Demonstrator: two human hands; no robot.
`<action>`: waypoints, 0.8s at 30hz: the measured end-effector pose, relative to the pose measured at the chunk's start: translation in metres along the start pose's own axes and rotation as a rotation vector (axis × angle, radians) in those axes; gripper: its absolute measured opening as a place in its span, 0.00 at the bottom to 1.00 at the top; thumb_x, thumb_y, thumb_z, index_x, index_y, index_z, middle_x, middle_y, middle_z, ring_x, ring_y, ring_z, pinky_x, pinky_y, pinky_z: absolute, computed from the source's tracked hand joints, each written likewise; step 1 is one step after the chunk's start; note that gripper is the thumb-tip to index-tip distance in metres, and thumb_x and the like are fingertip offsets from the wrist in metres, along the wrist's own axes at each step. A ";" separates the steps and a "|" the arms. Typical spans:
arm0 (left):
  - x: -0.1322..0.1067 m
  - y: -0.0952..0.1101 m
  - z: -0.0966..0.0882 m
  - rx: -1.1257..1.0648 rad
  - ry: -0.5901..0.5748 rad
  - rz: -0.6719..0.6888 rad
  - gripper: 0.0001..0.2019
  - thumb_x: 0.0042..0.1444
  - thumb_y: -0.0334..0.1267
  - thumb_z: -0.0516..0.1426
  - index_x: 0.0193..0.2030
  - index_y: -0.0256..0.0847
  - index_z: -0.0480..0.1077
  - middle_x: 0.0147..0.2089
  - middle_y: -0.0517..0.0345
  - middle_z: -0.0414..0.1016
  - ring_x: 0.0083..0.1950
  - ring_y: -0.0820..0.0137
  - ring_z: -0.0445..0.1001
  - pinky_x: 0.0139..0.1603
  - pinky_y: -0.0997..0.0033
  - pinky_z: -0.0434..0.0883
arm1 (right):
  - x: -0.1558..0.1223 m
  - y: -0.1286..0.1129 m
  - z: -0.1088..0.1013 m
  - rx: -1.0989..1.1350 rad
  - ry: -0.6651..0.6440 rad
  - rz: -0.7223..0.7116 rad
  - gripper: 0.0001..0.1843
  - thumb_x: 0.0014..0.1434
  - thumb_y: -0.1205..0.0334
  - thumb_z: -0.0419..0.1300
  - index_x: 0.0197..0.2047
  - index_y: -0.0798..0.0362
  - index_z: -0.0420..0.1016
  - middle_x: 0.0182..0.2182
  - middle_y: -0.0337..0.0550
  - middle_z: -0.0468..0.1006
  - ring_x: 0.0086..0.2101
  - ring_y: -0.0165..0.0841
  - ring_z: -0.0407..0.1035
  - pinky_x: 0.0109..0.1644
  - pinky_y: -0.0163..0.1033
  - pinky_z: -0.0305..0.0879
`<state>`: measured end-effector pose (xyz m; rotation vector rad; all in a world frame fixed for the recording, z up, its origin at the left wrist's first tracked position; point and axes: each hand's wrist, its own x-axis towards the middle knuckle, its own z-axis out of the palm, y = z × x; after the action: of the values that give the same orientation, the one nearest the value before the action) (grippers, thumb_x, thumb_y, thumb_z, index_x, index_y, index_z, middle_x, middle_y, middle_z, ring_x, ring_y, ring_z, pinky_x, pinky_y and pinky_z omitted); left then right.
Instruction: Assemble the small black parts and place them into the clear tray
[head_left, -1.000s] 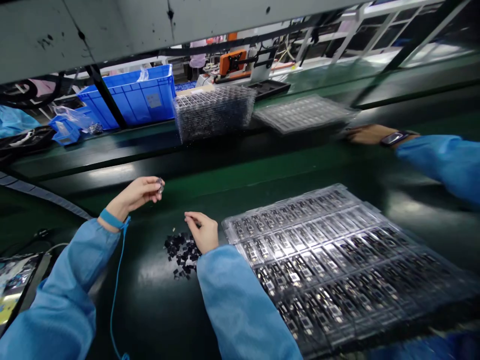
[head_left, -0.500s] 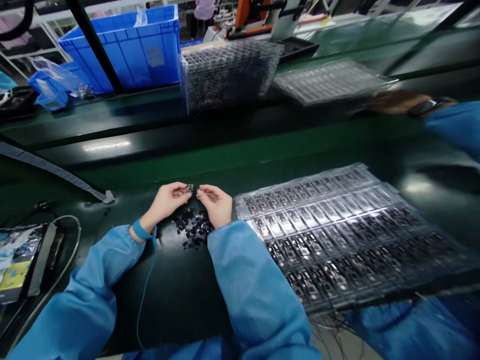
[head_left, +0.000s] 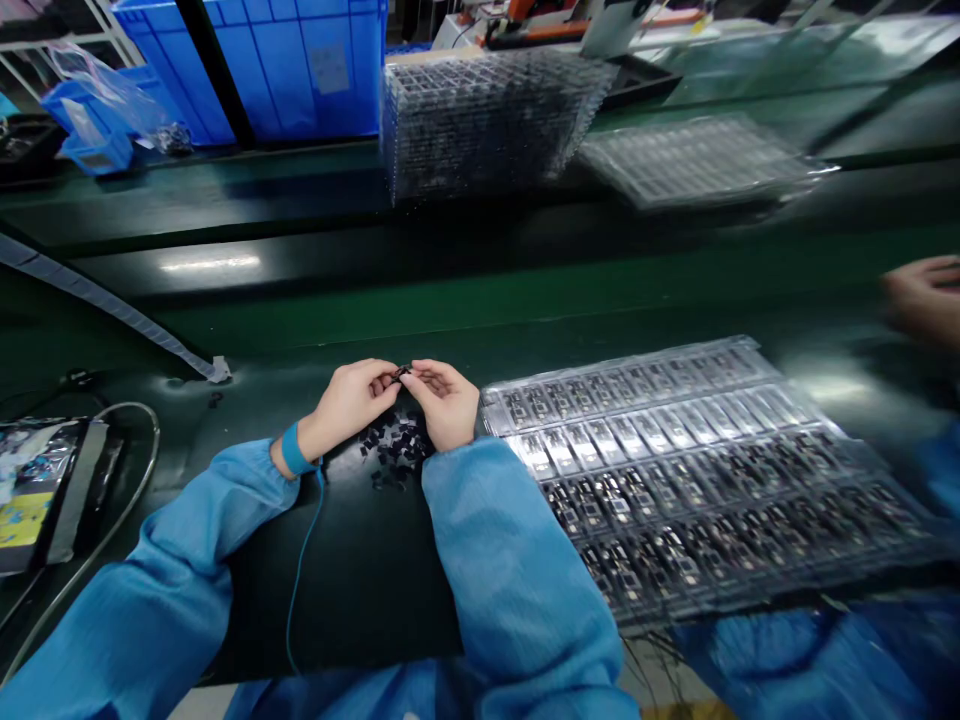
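My left hand (head_left: 356, 400), with a blue wrist strap (head_left: 295, 450) and cord, pinches a small dark circuit board (head_left: 403, 373). My right hand (head_left: 448, 402) has its thumb and fingers closed at the board's right edge. What those fingers grip, if anything, is too small to make out. Just below both hands lies a loose heap of small black square pieces (head_left: 394, 448) on the dark table (head_left: 360, 580). To the right, a clear plastic tray (head_left: 491, 412) holds rows of small circuit boards (head_left: 611, 495) in its pockets.
A stack of clear trays (head_left: 480, 130) stands on the ledge behind, beside another clear tray (head_left: 697, 165) and a blue bin (head_left: 300, 80). A co-worker's hand (head_left: 926, 295) is at the right edge. Bagged items (head_left: 37, 500) and a cable lie left.
My hands have come together, and the right fingertips now meet the board held in the left. The co-worker's hand has moved away from the rear tray, down and right. The view has shifted slightly.
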<state>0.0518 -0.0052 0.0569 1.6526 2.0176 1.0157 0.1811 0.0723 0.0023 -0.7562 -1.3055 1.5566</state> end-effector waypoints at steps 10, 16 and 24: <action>0.003 -0.006 -0.006 -0.135 -0.045 -0.009 0.10 0.57 0.39 0.59 0.43 0.39 0.78 0.38 0.54 0.81 0.35 0.69 0.77 0.38 0.72 0.73 | 0.003 0.003 -0.003 -0.021 0.047 -0.003 0.17 0.47 0.54 0.73 0.38 0.52 0.78 0.31 0.40 0.80 0.34 0.35 0.77 0.44 0.42 0.76; 0.007 -0.011 -0.010 -0.327 -0.163 -0.098 0.15 0.57 0.45 0.61 0.44 0.37 0.79 0.40 0.51 0.81 0.36 0.67 0.77 0.38 0.70 0.74 | 0.003 0.002 -0.004 0.022 0.031 0.010 0.18 0.46 0.53 0.74 0.38 0.52 0.78 0.34 0.42 0.81 0.36 0.36 0.77 0.47 0.44 0.76; 0.010 -0.015 -0.010 -0.463 -0.266 -0.195 0.14 0.52 0.45 0.64 0.40 0.37 0.79 0.31 0.56 0.78 0.29 0.71 0.73 0.32 0.73 0.72 | 0.001 -0.001 -0.005 0.001 -0.004 0.027 0.18 0.47 0.49 0.73 0.36 0.51 0.79 0.31 0.41 0.82 0.34 0.36 0.78 0.43 0.43 0.76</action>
<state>0.0316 0.0000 0.0551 1.2456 1.5857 1.0324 0.1849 0.0754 0.0023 -0.7735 -1.3023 1.5802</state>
